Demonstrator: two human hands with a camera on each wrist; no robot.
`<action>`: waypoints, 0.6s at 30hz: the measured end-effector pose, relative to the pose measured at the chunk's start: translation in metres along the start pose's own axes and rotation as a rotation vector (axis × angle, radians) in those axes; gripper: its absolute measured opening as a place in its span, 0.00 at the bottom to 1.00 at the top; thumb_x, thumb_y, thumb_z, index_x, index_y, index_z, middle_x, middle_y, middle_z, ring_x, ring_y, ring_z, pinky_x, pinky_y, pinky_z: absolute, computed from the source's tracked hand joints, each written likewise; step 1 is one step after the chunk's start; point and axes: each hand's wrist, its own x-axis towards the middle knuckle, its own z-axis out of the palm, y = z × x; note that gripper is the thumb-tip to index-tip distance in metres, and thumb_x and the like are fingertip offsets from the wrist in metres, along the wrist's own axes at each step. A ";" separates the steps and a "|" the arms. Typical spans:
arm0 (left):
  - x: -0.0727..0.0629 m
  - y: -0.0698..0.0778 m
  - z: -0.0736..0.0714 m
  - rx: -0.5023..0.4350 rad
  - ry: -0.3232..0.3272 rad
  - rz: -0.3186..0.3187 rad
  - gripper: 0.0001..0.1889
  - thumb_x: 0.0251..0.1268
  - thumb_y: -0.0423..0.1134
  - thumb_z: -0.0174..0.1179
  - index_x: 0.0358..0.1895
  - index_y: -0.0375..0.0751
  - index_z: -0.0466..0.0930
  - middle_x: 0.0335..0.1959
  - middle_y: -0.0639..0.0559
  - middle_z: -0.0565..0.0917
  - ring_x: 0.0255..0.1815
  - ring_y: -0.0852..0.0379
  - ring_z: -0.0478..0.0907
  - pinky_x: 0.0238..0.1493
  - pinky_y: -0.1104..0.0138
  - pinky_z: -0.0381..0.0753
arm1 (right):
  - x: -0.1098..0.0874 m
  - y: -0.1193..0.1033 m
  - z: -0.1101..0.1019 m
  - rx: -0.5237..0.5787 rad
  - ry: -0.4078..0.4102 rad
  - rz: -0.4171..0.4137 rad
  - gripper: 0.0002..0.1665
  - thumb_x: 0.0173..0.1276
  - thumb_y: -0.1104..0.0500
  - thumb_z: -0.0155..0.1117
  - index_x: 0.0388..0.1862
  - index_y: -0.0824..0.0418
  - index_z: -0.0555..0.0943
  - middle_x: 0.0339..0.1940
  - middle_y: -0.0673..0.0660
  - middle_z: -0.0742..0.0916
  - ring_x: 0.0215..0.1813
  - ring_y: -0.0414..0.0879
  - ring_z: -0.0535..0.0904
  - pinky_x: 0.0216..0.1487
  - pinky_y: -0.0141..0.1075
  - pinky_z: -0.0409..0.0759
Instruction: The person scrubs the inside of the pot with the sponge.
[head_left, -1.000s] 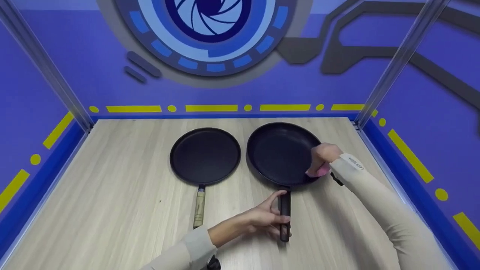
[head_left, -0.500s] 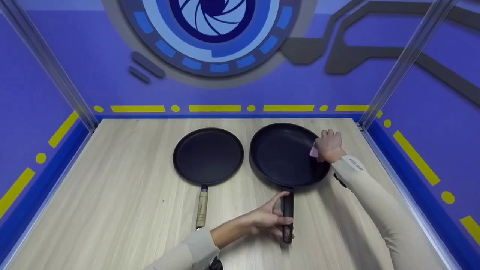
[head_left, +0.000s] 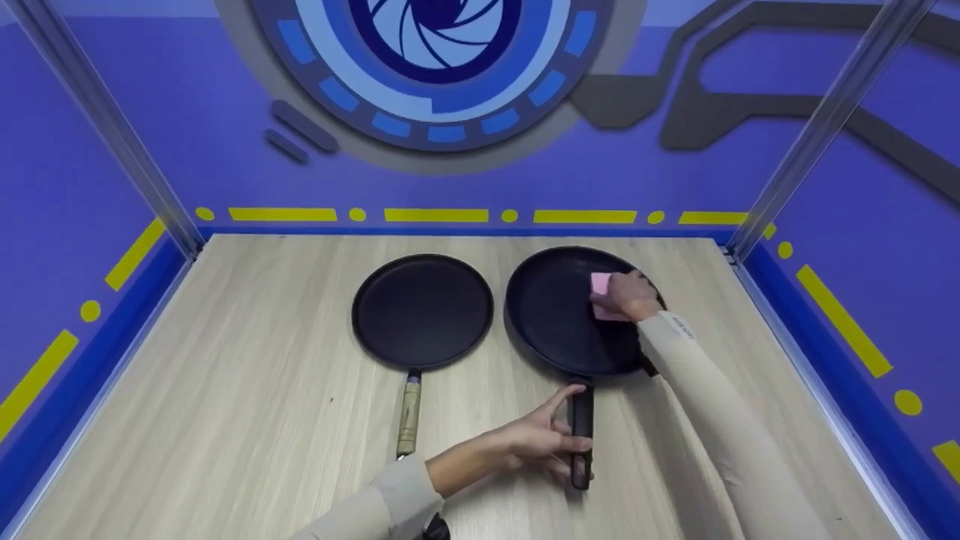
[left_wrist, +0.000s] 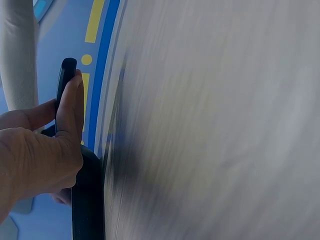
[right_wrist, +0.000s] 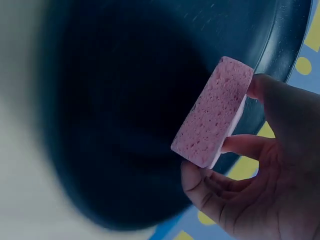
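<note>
A deep black frying pan lies on the right half of the table, its handle toward the person. My left hand grips that black handle, thumb near the pan end and fingers wrapped round it; the left wrist view shows the fingers about the handle. Over the pan's right inner part, my right hand holds a pink sponge. In the right wrist view the sponge is a porous block pinched between thumb and fingers, its face turned to the pan's dark inside.
Left of the frying pan lies a flat black griddle pan with a wood-look handle, partly behind the left sleeve. Blue walls with yellow marks enclose the wooden table at the back and sides.
My right hand has carried the sponge from the pan's lower right, up along its right rim, then inward toward the middle. My left hand keeps its hold on the handle.
</note>
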 end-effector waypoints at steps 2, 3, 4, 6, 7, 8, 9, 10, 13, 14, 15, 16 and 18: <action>0.000 0.000 -0.001 0.023 0.010 0.000 0.43 0.70 0.27 0.62 0.79 0.65 0.52 0.46 0.38 0.86 0.43 0.37 0.89 0.40 0.58 0.93 | 0.005 -0.008 0.006 0.026 0.019 -0.005 0.42 0.75 0.41 0.57 0.66 0.78 0.71 0.62 0.84 0.73 0.63 0.76 0.75 0.62 0.66 0.81; 0.000 0.000 -0.001 0.032 0.015 -0.002 0.43 0.70 0.28 0.63 0.79 0.65 0.53 0.44 0.40 0.86 0.42 0.39 0.90 0.39 0.59 0.93 | 0.007 -0.012 0.008 0.035 0.032 -0.015 0.42 0.75 0.41 0.58 0.66 0.77 0.70 0.63 0.85 0.73 0.64 0.77 0.74 0.63 0.66 0.80; 0.000 0.000 -0.001 0.039 0.018 -0.002 0.43 0.70 0.28 0.63 0.79 0.66 0.53 0.43 0.42 0.86 0.40 0.41 0.90 0.38 0.60 0.93 | 0.008 -0.016 0.011 0.037 0.041 -0.027 0.42 0.75 0.41 0.58 0.67 0.78 0.69 0.63 0.85 0.72 0.64 0.77 0.74 0.63 0.66 0.80; 0.001 0.000 0.000 0.053 0.026 -0.005 0.43 0.69 0.29 0.64 0.79 0.66 0.54 0.39 0.46 0.86 0.38 0.45 0.91 0.37 0.61 0.93 | 0.010 -0.024 0.016 0.019 0.063 -0.069 0.42 0.75 0.41 0.59 0.67 0.78 0.69 0.62 0.86 0.73 0.63 0.78 0.74 0.61 0.67 0.81; 0.001 -0.001 0.000 0.053 0.028 -0.002 0.43 0.69 0.29 0.64 0.79 0.66 0.54 0.39 0.47 0.86 0.37 0.46 0.91 0.38 0.60 0.93 | 0.011 -0.028 0.017 -0.002 0.066 -0.095 0.43 0.75 0.41 0.59 0.68 0.78 0.68 0.62 0.86 0.73 0.63 0.78 0.74 0.62 0.67 0.80; 0.001 -0.001 0.000 0.051 0.029 -0.001 0.43 0.69 0.28 0.64 0.79 0.65 0.54 0.38 0.47 0.86 0.37 0.47 0.91 0.39 0.59 0.93 | 0.012 -0.033 0.019 -0.018 0.067 -0.123 0.43 0.75 0.41 0.59 0.68 0.77 0.68 0.62 0.85 0.73 0.63 0.78 0.74 0.61 0.67 0.80; 0.001 -0.001 0.000 0.052 0.032 -0.002 0.43 0.69 0.28 0.64 0.79 0.65 0.54 0.38 0.47 0.87 0.37 0.47 0.91 0.39 0.58 0.93 | 0.012 -0.038 0.020 -0.035 0.066 -0.152 0.44 0.75 0.40 0.59 0.69 0.77 0.68 0.62 0.85 0.73 0.62 0.78 0.74 0.61 0.68 0.80; 0.001 -0.001 0.000 0.056 0.035 -0.001 0.43 0.69 0.28 0.64 0.79 0.65 0.54 0.38 0.47 0.87 0.36 0.48 0.91 0.39 0.58 0.93 | 0.013 -0.043 0.021 -0.054 0.059 -0.181 0.44 0.75 0.40 0.60 0.70 0.76 0.67 0.62 0.84 0.74 0.62 0.78 0.74 0.61 0.68 0.80; 0.001 -0.001 -0.001 0.058 0.041 -0.001 0.43 0.69 0.28 0.64 0.79 0.65 0.54 0.37 0.47 0.86 0.36 0.49 0.90 0.39 0.58 0.93 | 0.010 -0.059 0.024 -0.107 0.040 -0.277 0.45 0.74 0.38 0.60 0.72 0.73 0.67 0.63 0.82 0.75 0.62 0.77 0.75 0.59 0.67 0.82; 0.001 -0.001 -0.002 0.057 0.042 0.002 0.43 0.69 0.28 0.64 0.79 0.65 0.55 0.38 0.47 0.87 0.36 0.49 0.90 0.39 0.58 0.93 | 0.008 -0.064 0.024 -0.116 0.036 -0.303 0.45 0.74 0.38 0.61 0.71 0.73 0.68 0.63 0.82 0.75 0.61 0.76 0.75 0.59 0.66 0.82; 0.001 -0.001 -0.003 0.053 0.041 0.004 0.43 0.69 0.28 0.64 0.79 0.65 0.55 0.38 0.47 0.86 0.36 0.48 0.91 0.39 0.58 0.93 | 0.005 -0.068 0.025 -0.125 0.025 -0.322 0.44 0.73 0.38 0.62 0.71 0.72 0.69 0.63 0.81 0.75 0.61 0.75 0.76 0.58 0.66 0.83; 0.000 -0.001 -0.003 0.050 0.041 0.008 0.43 0.69 0.28 0.64 0.79 0.65 0.55 0.38 0.47 0.86 0.36 0.48 0.91 0.38 0.58 0.93 | 0.002 -0.073 0.025 -0.140 0.017 -0.340 0.44 0.73 0.38 0.63 0.71 0.71 0.70 0.62 0.80 0.76 0.60 0.74 0.77 0.57 0.65 0.84; -0.001 -0.001 -0.005 0.028 0.037 0.016 0.43 0.69 0.27 0.64 0.79 0.65 0.55 0.39 0.47 0.86 0.37 0.45 0.91 0.39 0.57 0.93 | -0.009 -0.081 0.024 -0.150 -0.001 -0.351 0.41 0.70 0.39 0.66 0.67 0.69 0.73 0.60 0.78 0.77 0.57 0.71 0.79 0.57 0.62 0.85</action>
